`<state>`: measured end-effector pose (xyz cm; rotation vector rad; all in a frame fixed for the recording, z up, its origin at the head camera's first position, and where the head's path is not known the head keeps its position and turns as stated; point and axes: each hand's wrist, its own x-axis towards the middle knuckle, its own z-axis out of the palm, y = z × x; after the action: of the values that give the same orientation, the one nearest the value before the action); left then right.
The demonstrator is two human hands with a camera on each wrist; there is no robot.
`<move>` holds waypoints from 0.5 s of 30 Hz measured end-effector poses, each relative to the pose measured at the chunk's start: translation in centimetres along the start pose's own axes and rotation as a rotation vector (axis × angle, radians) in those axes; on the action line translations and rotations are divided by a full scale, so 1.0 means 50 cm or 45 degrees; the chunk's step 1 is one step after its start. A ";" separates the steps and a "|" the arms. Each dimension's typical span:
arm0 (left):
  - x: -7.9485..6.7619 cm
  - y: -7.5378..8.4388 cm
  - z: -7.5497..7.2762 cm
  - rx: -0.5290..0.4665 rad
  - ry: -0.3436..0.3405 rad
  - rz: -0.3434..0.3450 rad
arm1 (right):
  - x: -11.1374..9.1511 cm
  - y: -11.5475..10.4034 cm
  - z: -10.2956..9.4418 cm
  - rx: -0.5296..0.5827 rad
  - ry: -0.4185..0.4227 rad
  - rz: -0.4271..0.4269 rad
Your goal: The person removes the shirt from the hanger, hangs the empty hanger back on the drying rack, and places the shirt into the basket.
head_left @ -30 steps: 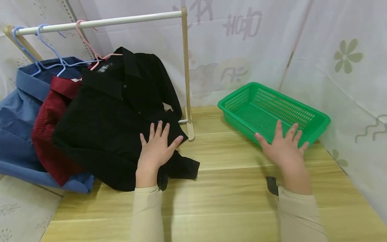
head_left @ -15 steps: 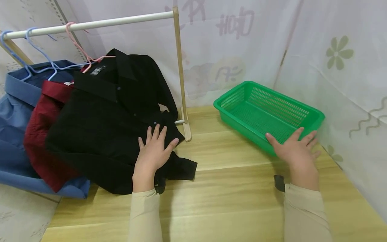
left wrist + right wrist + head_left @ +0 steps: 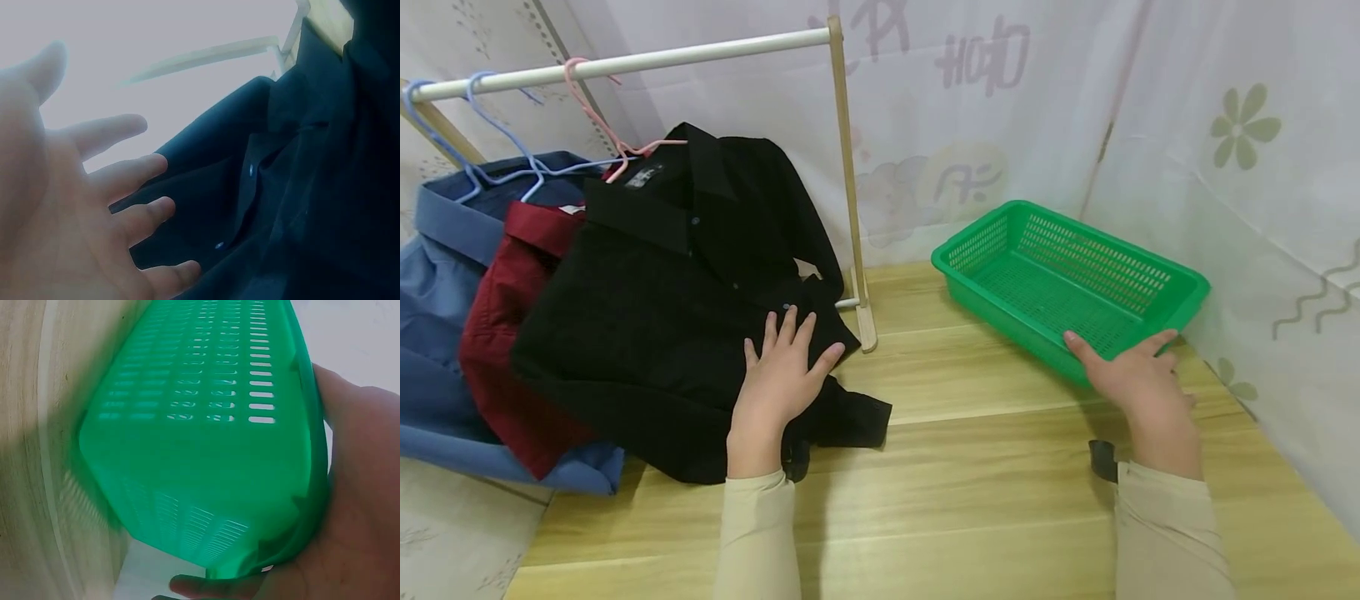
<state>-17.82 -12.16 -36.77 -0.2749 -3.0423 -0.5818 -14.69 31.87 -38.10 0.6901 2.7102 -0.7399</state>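
My left hand (image 3: 772,390) is spread palm down over the front of a black button shirt (image 3: 640,292). In the left wrist view the fingers (image 3: 134,178) are straight and apart, holding nothing, with the dark shirt and its small buttons beyond them. At the near right corner of a green plastic basket (image 3: 1000,311), my right hand (image 3: 1142,387) grips the rim. Its thumb lies at the long near side and its fingers bend round the short end. The right wrist view shows the basket's slotted walls (image 3: 194,450) close to the palm. The basket's inside shows no contents.
A clothes rack with a white rail (image 3: 662,57) and wooden post (image 3: 847,167) stands at left. Beside the black shirt hang a red shirt (image 3: 512,333) and a blue shirt (image 3: 437,333). Blue hangers (image 3: 505,125) and a pink hanger (image 3: 597,117) hook over the rail. Patterned cloth walls enclose the wooden table (image 3: 955,500).
My right hand has moved right along the basket to its near corner, and its spread fingers have bent round the rim. My left hand stays over the black shirt. The head view shifted slightly.
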 end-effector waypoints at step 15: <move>-0.007 -0.014 -0.095 0.042 0.255 0.069 | -0.045 -0.086 -0.023 -0.109 0.178 -0.227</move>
<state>-17.62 -14.61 -32.61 -0.2787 -2.8399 -0.5209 -15.08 28.37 -34.57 0.5024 2.9415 -0.6312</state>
